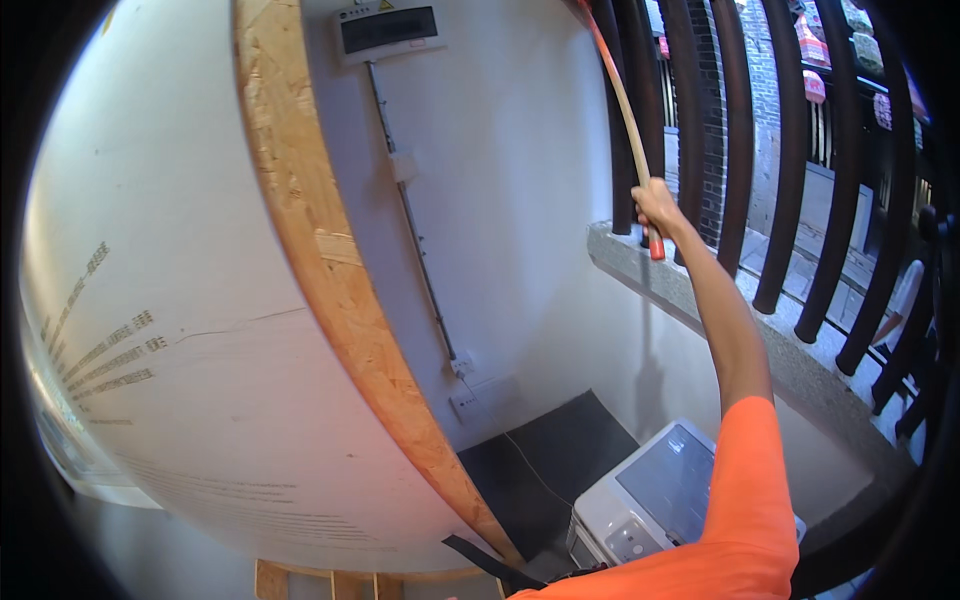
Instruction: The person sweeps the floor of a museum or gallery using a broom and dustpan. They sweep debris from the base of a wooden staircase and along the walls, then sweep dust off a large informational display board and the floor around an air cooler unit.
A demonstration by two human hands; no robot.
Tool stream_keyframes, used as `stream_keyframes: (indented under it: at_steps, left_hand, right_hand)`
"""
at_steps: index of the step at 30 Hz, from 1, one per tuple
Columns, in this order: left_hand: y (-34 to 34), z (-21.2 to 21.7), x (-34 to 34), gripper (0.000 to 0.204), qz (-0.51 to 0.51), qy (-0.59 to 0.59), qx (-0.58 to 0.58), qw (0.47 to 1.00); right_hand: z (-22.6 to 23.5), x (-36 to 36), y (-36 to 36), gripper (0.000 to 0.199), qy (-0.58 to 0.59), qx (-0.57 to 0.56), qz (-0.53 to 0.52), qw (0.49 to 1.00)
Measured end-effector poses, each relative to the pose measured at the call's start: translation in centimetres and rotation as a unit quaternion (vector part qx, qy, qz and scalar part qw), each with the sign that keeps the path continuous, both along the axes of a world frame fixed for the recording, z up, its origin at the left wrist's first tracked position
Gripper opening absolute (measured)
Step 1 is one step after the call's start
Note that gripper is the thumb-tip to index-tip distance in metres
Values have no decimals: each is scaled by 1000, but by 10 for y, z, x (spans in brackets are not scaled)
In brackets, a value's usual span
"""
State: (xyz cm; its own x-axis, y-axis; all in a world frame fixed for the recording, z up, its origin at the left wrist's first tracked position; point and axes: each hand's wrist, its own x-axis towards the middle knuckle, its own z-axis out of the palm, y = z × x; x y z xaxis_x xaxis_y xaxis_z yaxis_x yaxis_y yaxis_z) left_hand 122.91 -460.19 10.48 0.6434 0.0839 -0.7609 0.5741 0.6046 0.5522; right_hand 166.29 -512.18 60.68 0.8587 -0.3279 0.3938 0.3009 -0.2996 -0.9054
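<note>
My right hand (657, 206) is raised at the upper right, on an outstretched arm in an orange sleeve. Its fingers wrap round a long, slim wooden pole (628, 115) near the lower end. That end is capped in red, and the upper part also turns red before it runs out of the picture at the top, so its head is hidden. Just behind the pole stand dark upright bars (735, 140), rising from a stone sill (640, 262). I cannot tell whether the pole touches them. My left hand is not in view.
A white appliance with a dark see-through lid (668, 482) stands below my arm, beside a dark floor mat (540, 450). A white panel (190, 260) with a chipboard edge (335, 270) fills the left. A breaker box (388, 32) hangs on the far wall, with conduit running down to sockets (462, 366).
</note>
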Motion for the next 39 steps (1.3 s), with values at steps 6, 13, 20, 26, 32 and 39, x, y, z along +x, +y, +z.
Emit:
stream_keyframes:
  at_steps: [6,13,20,26,32,39]
  left_hand:
    - [26,-46,41,18,-102,-5,21,995]
    - [6,-36,96,19,-231,0,90,969]
    - [10,-37,90,19,-289,22,102,952]
    - [29,-45,88,20,-305,33,106,946]
    - [30,-43,83,22,-268,-9,89,959]
    - [28,-36,61,24,-207,-29,70,975]
  right_hand:
    - [-138,-75,-33,12,61,25,49,997]
    - [-212,-203,19,12,161,68,80,981]
    - [-256,-308,60,15,295,178,133,929]
    - [-281,-367,88,11,290,220,123,923]
    - [-287,-375,101,9,234,174,116,949]
    - [-212,-291,85,8,63,21,79,995]
